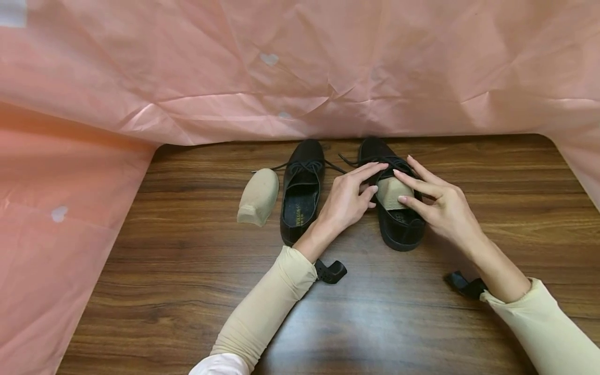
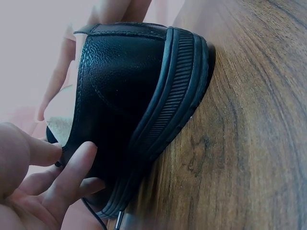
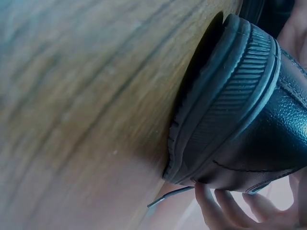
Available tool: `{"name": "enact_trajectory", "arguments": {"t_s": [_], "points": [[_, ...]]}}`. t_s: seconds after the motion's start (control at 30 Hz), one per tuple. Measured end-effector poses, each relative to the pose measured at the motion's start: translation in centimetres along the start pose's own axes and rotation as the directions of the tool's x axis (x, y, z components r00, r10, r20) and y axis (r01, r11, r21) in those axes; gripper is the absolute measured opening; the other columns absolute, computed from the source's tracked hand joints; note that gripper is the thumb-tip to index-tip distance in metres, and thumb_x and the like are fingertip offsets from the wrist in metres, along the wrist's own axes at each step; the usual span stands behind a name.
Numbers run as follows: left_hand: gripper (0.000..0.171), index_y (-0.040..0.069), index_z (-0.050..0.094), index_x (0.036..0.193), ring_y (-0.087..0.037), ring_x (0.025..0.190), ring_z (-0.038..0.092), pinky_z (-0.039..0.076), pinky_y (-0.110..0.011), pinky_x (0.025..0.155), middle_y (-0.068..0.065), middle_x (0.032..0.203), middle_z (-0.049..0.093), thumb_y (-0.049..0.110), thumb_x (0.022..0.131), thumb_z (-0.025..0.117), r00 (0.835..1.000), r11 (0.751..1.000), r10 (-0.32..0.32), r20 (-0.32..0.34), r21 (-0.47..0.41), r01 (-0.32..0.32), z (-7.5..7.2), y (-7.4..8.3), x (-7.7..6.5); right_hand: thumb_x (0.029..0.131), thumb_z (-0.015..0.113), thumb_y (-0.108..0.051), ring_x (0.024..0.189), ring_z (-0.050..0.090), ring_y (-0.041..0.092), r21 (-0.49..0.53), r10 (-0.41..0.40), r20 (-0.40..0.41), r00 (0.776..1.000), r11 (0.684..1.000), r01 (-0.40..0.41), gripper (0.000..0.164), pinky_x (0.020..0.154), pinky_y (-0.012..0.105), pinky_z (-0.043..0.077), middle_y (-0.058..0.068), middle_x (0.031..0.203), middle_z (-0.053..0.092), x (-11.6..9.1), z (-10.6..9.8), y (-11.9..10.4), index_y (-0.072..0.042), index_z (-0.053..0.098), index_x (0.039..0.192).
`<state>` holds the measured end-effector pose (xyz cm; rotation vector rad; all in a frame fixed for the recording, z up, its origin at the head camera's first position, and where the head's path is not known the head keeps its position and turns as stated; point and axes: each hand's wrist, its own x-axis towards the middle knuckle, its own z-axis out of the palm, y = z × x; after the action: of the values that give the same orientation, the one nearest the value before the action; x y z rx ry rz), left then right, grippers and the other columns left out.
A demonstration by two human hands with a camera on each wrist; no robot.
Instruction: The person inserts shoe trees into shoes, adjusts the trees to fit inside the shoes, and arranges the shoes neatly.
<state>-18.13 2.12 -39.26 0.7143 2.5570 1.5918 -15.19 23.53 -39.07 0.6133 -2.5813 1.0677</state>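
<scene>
A black lace-up shoe (image 1: pixel 403 234) stands at the right of a matching shoe (image 1: pixel 303 208). Inside its opening sits a beige shoe insert (image 1: pixel 396 192), toe end under the tongue and back part showing. My left hand (image 1: pixel 347 198) pinches the shoe's left collar, thumb at the edge beside the insert and fingers along the outer side. From the right, my right hand (image 1: pixel 442 203) holds the insert, thumb on its back part and forefinger near the tongue; its other fingers lie by the laces. In the left wrist view the shoe side (image 2: pixel 120 72) hides most of the insert.
A second beige insert (image 1: pixel 259 197) lies on the wooden table (image 1: pixel 187 281), left of the left shoe. Loose laces (image 1: pixel 335 166) trail between the shoes. Pink sheeting (image 1: pixel 328 67) hangs behind the shoes and along the left side.
</scene>
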Motion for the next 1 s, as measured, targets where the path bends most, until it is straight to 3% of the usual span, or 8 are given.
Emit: {"name": "enact_trajectory", "arguments": {"t_s": [0.43,0.63,0.7,0.9,1.0], "points": [[0.049,0.023,0.055,0.143,0.001,0.079,0.068,0.053,-0.011,0.061,-0.001,0.153,0.044,0.002,0.099,0.058,1.000,1.000,0.002,-0.011,0.016,-0.002,-0.2,0.0,0.1,0.077,0.084,-0.004,0.128,0.048,0.003,-0.027,0.006,-0.026,1.000,1.000,-0.007,0.070,0.093,0.003,0.034,-0.007,0.149,0.048,0.7,0.0,0.1,-0.026,0.061,0.138],[0.049,0.023,0.055,0.143,0.002,0.081,0.068,0.053,-0.011,0.061,0.000,0.153,0.044,0.003,0.099,0.059,1.000,1.000,0.000,-0.009,0.022,0.000,0.0,0.0,0.1,0.077,0.085,-0.008,0.129,0.050,0.015,-0.046,0.044,-0.013,0.999,0.998,-0.045,0.075,0.097,0.006,0.032,-0.005,0.147,0.051,1.0,0.0,0.3,-0.030,0.056,0.143],[0.049,0.023,0.055,0.144,0.001,0.083,0.068,0.052,-0.011,0.062,0.000,0.153,0.044,0.003,0.099,0.059,1.000,1.000,0.000,-0.009,0.023,0.000,0.0,0.0,0.1,0.077,0.086,-0.009,0.128,0.052,0.022,-0.050,0.058,-0.010,0.998,0.997,-0.058,0.076,0.100,0.011,0.034,-0.003,0.145,0.053,1.1,0.0,0.4,-0.031,0.055,0.143],[0.050,0.025,0.054,0.144,0.000,0.093,0.068,0.052,-0.010,0.063,0.003,0.153,0.043,0.004,0.099,0.059,1.000,1.000,-0.020,0.001,0.015,0.020,0.2,-0.1,0.1,0.076,0.086,-0.008,0.122,0.057,0.038,-0.060,0.075,-0.018,0.997,0.995,-0.076,0.078,0.101,0.051,0.043,0.004,0.138,0.059,1.4,0.2,0.7,-0.031,0.054,0.144],[0.050,0.026,0.054,0.144,0.000,0.096,0.067,0.052,-0.010,0.063,0.004,0.154,0.043,0.005,0.099,0.059,0.999,0.999,-0.032,0.004,0.011,0.032,0.2,-0.1,0.1,0.075,0.087,-0.008,0.115,0.061,0.040,-0.084,0.069,-0.032,0.997,0.994,-0.072,0.081,0.093,0.052,0.046,0.013,0.133,0.062,1.5,0.3,0.8,-0.031,0.053,0.145]]}}
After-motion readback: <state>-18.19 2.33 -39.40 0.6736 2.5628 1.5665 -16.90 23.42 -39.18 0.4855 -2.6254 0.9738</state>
